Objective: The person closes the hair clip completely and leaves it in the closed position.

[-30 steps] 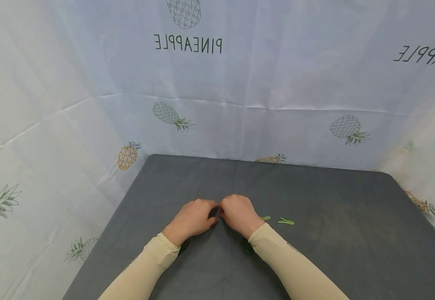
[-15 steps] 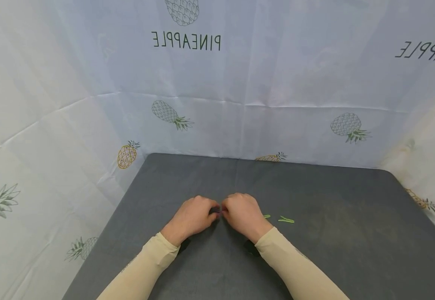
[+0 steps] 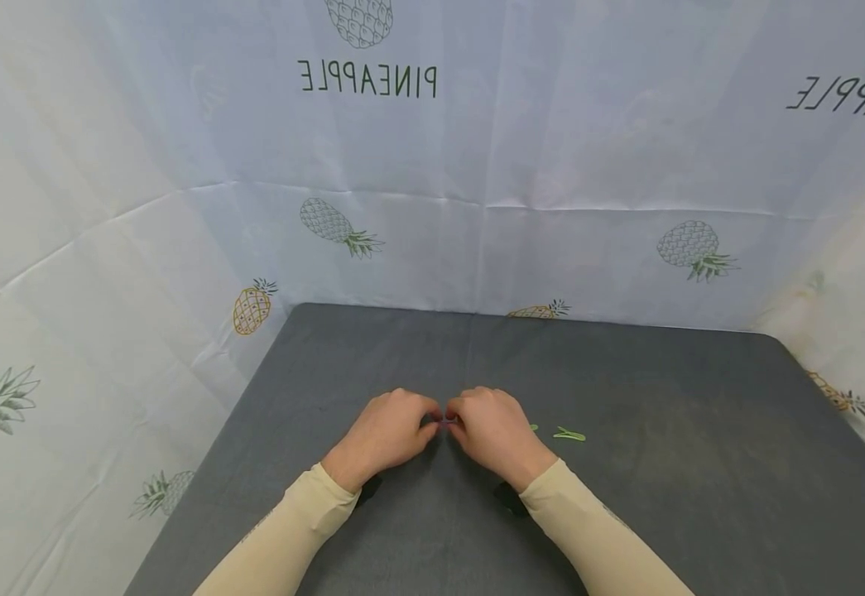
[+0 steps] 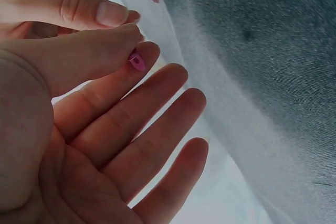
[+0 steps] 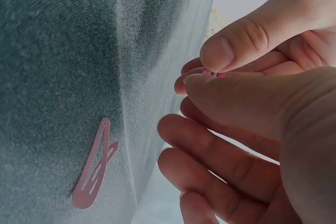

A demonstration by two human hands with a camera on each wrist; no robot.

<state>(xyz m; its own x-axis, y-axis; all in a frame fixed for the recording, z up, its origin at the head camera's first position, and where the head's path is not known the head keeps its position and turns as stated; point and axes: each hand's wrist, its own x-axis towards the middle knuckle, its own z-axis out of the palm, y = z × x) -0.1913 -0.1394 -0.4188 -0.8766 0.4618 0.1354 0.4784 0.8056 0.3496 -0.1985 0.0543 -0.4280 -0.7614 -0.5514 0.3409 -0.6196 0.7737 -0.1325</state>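
Observation:
Between the fingertips of my two hands is a small pink-purple hair clip (image 4: 137, 61), mostly hidden. My left hand (image 3: 386, 429) pinches it between thumb and index finger, its other fingers spread loosely in the left wrist view. My right hand (image 3: 497, 432) meets it from the other side, thumb and fingertip on the clip. To the right, on the table, lies a snap hair clip (image 3: 569, 434) with its parts spread, green in the head view and pinkish in the right wrist view. A second green clip (image 3: 534, 427) is mostly hidden behind my right hand.
A dark grey cloth-covered table (image 3: 663, 497) extends around both hands. White curtains (image 3: 588, 149) printed with pineapples hang behind it and at both sides, close to its edges.
My right hand has shifted slightly to the right, covering more of the second green clip. The left fingertips have moved right a little, and a purple bit now shows between the hands.

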